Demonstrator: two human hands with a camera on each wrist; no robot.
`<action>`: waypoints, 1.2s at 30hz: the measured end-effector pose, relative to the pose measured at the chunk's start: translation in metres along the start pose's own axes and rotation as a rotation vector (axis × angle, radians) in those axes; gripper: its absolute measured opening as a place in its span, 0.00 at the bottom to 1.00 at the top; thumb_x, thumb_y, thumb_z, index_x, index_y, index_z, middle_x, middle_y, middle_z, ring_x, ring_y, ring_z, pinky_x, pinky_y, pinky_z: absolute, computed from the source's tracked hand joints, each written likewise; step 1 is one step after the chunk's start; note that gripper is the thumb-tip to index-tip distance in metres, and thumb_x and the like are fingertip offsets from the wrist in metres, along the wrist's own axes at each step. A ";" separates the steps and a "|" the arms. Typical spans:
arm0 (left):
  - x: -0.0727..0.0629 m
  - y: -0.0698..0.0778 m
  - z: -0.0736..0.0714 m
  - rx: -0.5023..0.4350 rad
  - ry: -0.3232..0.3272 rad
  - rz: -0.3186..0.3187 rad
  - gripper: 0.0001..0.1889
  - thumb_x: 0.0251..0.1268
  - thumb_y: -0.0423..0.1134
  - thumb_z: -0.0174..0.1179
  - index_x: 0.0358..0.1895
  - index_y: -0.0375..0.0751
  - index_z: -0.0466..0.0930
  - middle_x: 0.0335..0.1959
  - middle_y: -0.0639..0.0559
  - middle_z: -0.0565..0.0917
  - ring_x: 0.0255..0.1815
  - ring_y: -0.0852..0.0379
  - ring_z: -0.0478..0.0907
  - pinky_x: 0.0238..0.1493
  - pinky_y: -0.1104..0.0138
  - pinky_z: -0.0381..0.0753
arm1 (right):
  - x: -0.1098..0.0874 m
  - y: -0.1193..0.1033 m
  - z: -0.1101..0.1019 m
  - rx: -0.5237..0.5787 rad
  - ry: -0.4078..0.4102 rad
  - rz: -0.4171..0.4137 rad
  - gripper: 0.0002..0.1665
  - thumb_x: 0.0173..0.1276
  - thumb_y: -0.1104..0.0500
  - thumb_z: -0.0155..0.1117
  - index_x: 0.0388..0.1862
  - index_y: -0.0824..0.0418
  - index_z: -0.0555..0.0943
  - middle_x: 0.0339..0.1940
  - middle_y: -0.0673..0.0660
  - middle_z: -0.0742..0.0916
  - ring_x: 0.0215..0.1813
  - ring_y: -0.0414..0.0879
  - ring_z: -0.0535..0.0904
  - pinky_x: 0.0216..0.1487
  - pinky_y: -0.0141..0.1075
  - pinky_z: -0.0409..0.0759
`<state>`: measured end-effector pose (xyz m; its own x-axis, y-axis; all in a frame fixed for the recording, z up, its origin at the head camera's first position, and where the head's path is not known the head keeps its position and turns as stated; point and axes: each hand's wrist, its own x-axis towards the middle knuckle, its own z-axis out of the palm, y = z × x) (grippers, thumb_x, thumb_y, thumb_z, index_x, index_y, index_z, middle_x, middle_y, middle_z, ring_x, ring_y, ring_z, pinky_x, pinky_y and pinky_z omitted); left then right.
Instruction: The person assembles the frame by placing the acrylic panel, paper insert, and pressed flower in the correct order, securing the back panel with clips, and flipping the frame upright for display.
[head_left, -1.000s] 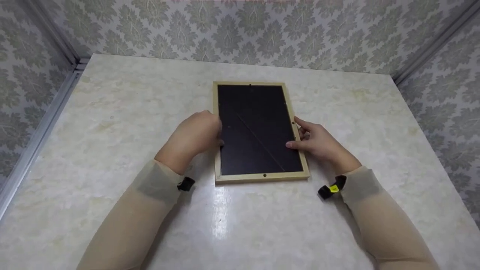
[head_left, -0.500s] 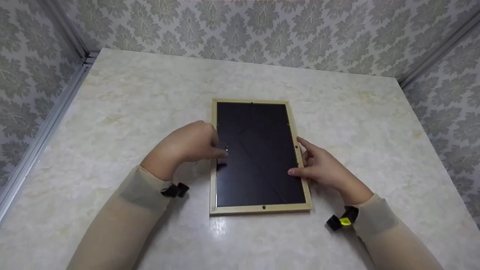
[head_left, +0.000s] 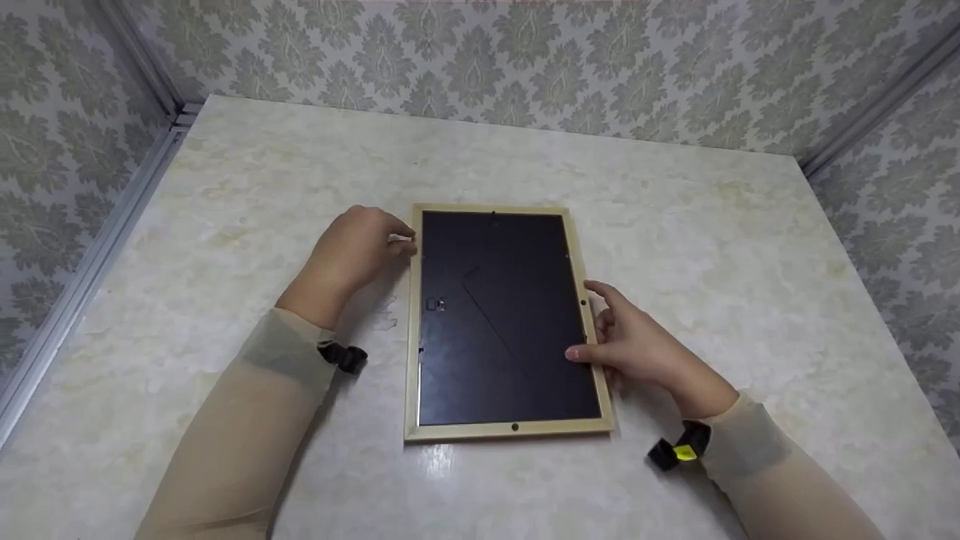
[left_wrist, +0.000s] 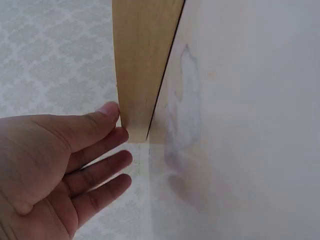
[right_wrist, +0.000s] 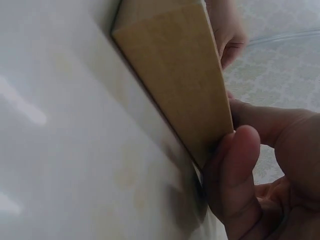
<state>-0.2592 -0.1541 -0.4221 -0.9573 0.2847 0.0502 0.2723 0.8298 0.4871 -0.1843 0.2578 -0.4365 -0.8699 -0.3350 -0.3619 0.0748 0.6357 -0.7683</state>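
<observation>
A picture frame (head_left: 510,429) with a pale wooden border lies face down on the table, its black backing board (head_left: 517,375) uppermost. On the board, near the left side, is a small metal fitting (head_left: 436,304), and a thin slanting line crosses the middle. My left hand (head_left: 352,251) touches the upper left side of the border with thumb and fingertips; the left wrist view shows its fingers fairly straight. At the right side my right hand (head_left: 637,349) grips the frame, thumb over the board and fingers curled at the outer edge, as the right wrist view also shows.
The pale marbled table (head_left: 300,157) surrounds the frame and shines near its front edge. Patterned walls (head_left: 480,60) stand at the back and sides. A black wrist camera (head_left: 345,358) is strapped to my left wrist, another wrist camera (head_left: 679,450) to the right.
The frame has slid nearer to me. My left hand has left the middle of its left side and moved up along it, uncovering the metal fitting. The right hand keeps its grip.
</observation>
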 end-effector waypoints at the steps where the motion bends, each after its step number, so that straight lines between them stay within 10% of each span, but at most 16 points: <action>1: 0.001 0.000 0.000 0.009 0.002 0.018 0.14 0.79 0.36 0.73 0.61 0.37 0.94 0.61 0.40 0.94 0.66 0.36 0.90 0.72 0.45 0.87 | 0.000 0.001 0.000 0.001 0.002 -0.002 0.72 0.70 0.52 0.87 0.97 0.50 0.47 0.41 0.58 0.81 0.19 0.46 0.82 0.21 0.42 0.86; 12: 0.007 0.003 -0.002 0.076 -0.016 0.212 0.07 0.73 0.35 0.77 0.49 0.41 0.99 0.48 0.45 0.98 0.53 0.43 0.95 0.62 0.50 0.93 | 0.001 0.006 0.002 0.021 0.008 -0.004 0.72 0.68 0.52 0.88 0.97 0.50 0.48 0.39 0.56 0.81 0.19 0.44 0.78 0.21 0.38 0.82; 21: 0.015 0.013 -0.010 0.164 -0.042 0.225 0.10 0.68 0.36 0.80 0.50 0.42 0.99 0.49 0.46 0.98 0.53 0.42 0.95 0.60 0.50 0.93 | 0.004 0.006 -0.003 -0.002 0.010 -0.016 0.72 0.68 0.50 0.88 0.96 0.51 0.48 0.38 0.54 0.82 0.21 0.43 0.78 0.22 0.37 0.81; 36: 0.046 0.063 -0.020 0.491 -0.278 0.169 0.09 0.61 0.31 0.85 0.41 0.37 0.95 0.44 0.41 0.94 0.47 0.40 0.91 0.57 0.49 0.94 | 0.006 0.006 -0.002 -0.002 0.020 -0.025 0.72 0.67 0.50 0.89 0.96 0.53 0.49 0.36 0.53 0.81 0.24 0.42 0.75 0.26 0.34 0.78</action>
<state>-0.2877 -0.0988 -0.3716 -0.8532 0.4928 -0.1706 0.4957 0.8680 0.0284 -0.1901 0.2610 -0.4421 -0.8812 -0.3363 -0.3321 0.0523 0.6289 -0.7758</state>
